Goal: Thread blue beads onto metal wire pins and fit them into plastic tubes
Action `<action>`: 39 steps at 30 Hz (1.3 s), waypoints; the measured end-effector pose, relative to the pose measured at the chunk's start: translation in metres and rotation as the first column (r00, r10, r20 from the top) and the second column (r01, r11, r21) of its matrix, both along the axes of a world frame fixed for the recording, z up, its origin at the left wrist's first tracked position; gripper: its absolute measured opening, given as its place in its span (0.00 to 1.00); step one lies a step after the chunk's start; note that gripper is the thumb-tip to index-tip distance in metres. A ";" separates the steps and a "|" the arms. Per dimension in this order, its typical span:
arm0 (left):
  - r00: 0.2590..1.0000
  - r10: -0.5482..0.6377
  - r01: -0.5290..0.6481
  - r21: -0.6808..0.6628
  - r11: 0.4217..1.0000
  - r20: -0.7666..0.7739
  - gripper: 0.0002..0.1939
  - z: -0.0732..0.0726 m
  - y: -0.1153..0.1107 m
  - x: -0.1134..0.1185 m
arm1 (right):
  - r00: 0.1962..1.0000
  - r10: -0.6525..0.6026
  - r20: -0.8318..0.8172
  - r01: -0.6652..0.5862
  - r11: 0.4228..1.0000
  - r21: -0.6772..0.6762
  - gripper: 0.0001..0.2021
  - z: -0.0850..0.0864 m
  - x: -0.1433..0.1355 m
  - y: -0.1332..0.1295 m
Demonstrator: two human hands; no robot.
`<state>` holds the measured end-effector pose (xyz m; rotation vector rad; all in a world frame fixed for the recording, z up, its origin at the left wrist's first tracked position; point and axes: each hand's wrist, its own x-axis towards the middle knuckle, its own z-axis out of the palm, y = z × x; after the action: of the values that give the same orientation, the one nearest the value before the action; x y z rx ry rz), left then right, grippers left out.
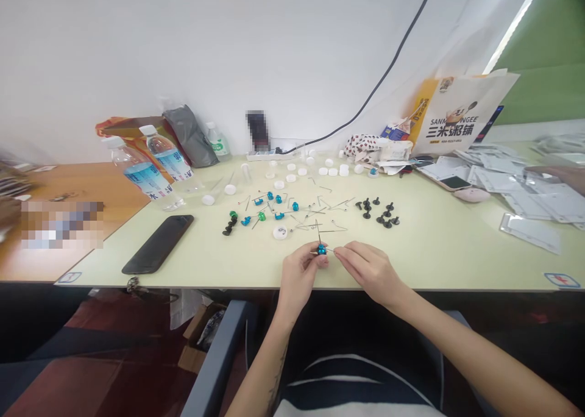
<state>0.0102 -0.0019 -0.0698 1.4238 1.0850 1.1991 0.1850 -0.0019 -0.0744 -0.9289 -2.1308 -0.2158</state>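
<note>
Right of the black fasteners (pixel 387 224), I have bare tabletop (pixel 448 240) to cross, up to the white cards (pixel 532 206). Left of them, scattered metal rods (pixel 326 231) and blue pieces (pixel 295 206) block me; behind-left, white caps (pixel 343 172).

I get bright, even light across the pale table (pixel 425 252), with only faint, soft shadows on it. The wall (pixel 183 45) behind its back edge looks washed out to me, and a strip (pixel 512 27) beside the green panel (pixel 543 57) glows white. Below the front edge, my view falls into deep shade. The thin metal pins (pixel 326 231) come through soft. Toward the right edge, pale sheets (pixel 543 203) look hazy; beyond the left edge, I see smearing and pixel blocks (pixel 61 225).
</note>
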 end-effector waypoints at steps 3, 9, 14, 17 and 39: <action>1.000 -0.002 0.002 0.003 1.000 -0.003 0.13 0.000 0.000 0.000 | 1.000 0.001 0.005 -0.001 1.000 0.024 0.11 0.000 0.000 0.000; 0.999 0.006 -0.005 0.013 1.000 -0.048 0.13 -0.001 0.000 -0.001 | 1.000 0.001 0.026 -0.003 0.998 0.067 0.10 0.001 0.000 -0.001; 0.998 0.002 0.001 0.042 0.999 -0.068 0.12 -0.002 0.000 -0.001 | 0.998 -0.010 0.057 0.006 0.997 0.077 0.10 0.001 0.001 -0.001; 0.996 0.003 0.003 0.058 0.998 -0.091 0.12 -0.003 0.000 -0.001 | 0.994 -0.027 0.107 0.018 0.996 0.083 0.09 0.000 0.001 -0.002; 0.995 0.065 -0.060 0.058 0.997 -0.079 0.10 -0.001 -0.003 -0.002 | 0.964 -0.059 0.261 -0.012 0.965 0.263 0.11 0.007 -0.001 -0.008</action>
<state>0.0084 -0.0050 -0.0704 1.5016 1.1677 1.2332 0.1843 -0.0099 -0.0674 -0.8045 -2.2639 -0.6522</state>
